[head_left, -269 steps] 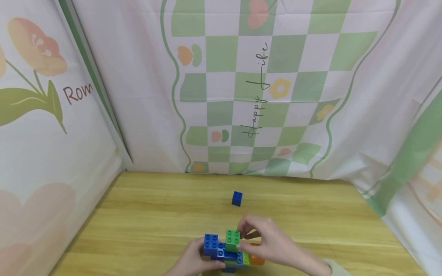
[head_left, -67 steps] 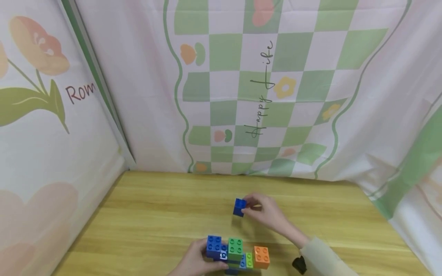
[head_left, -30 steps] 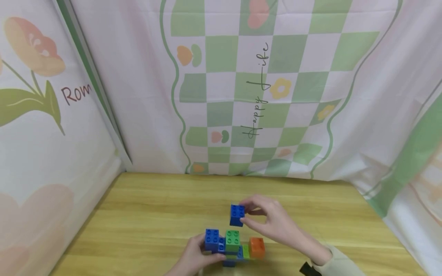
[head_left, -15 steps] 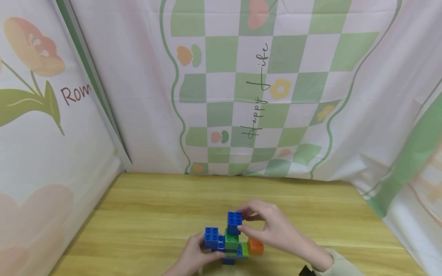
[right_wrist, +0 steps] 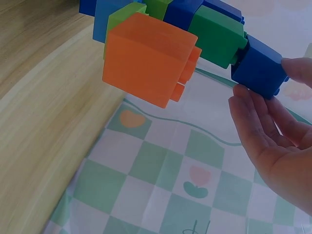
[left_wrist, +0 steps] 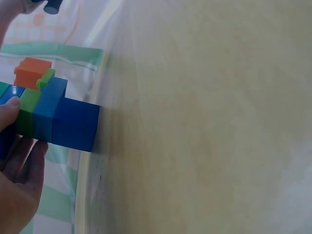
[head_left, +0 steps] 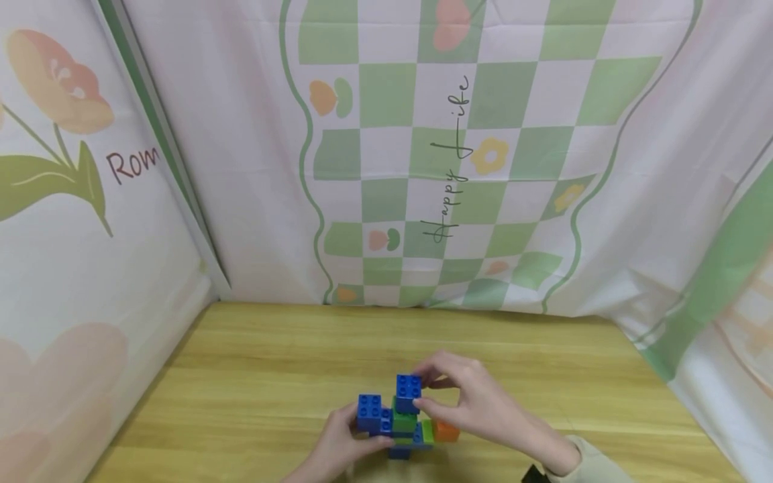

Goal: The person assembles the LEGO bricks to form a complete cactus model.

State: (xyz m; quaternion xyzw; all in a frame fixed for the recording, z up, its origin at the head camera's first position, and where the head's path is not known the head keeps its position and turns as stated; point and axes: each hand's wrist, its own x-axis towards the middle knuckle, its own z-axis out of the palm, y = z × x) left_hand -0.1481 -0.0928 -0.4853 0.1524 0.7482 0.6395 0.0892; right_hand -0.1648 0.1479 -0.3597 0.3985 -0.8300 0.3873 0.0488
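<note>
My left hand (head_left: pixel 338 443) grips a structure of toy building bricks between thumb and fingers, low over the near part of the table. A tall green brick (head_left: pixel 404 422) stands on it, with a blue brick (head_left: pixel 370 412) to its left and an orange brick (head_left: pixel 447 431) at its right end. My right hand (head_left: pixel 483 406) pinches another blue brick (right_wrist: pixel 258 68) on top of the green brick. In the right wrist view some green studs show between those two. The left wrist view shows a dark blue brick (left_wrist: pixel 75 124) at the structure's bottom.
The wooden table (head_left: pixel 290 355) ends at a curtain (head_left: pixel 386 154) with green checks behind. Another printed curtain (head_left: pixel 66 268) stands along the left side. A small black object (head_left: pixel 534 475) sits by the right sleeve (head_left: pixel 594 463).
My right hand took the blue brick from the table beyond the structure and brought it back, then down onto the green brick. Earlier it handled the green brick. My left hand keeps its grip.
</note>
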